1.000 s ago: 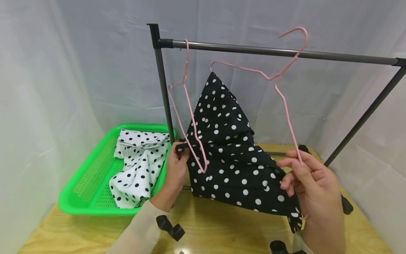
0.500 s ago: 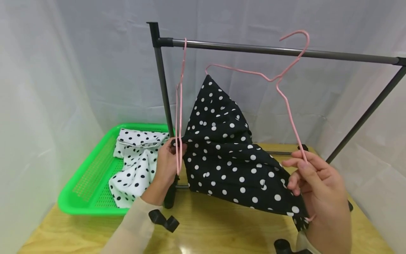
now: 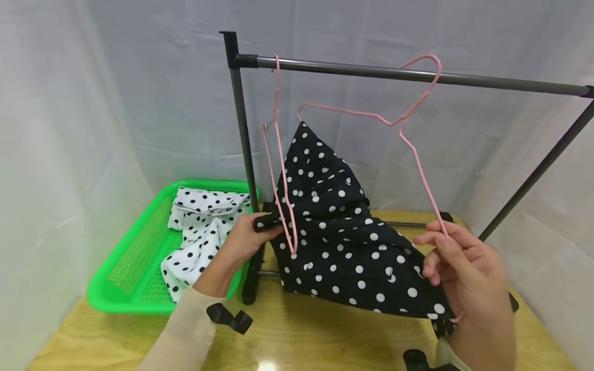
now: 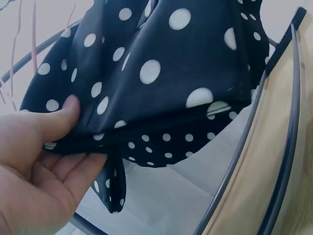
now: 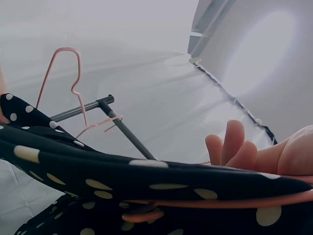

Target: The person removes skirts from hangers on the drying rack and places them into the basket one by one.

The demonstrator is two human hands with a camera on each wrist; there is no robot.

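While the right hand [image 3: 464,273] pinches the lower end of a pink hanger [image 3: 408,139] between thumb and forefinger, the black dotted cloth [image 3: 343,226] hangs draped over that hanger's other shoulder, in front of the rack [image 3: 371,73] and below its top rail. The right wrist view shows the hanger wire under the cloth, the other fingers [image 5: 230,144] spread loose. The left hand [image 3: 243,239] grips the cloth's left corner – thumb on top, fingers beneath, as the left wrist view confirms – just in front of the rack's left post. A second pink hanger [image 3: 278,154] hangs from the rail near that post, its lower tip against the cloth. Left of the post sits a green basket [image 3: 134,257] holding a white dotted cloth [image 3: 199,232]. The rack stands on a wooden table [image 3: 325,335] – white sheeting [image 3: 139,77] behind.
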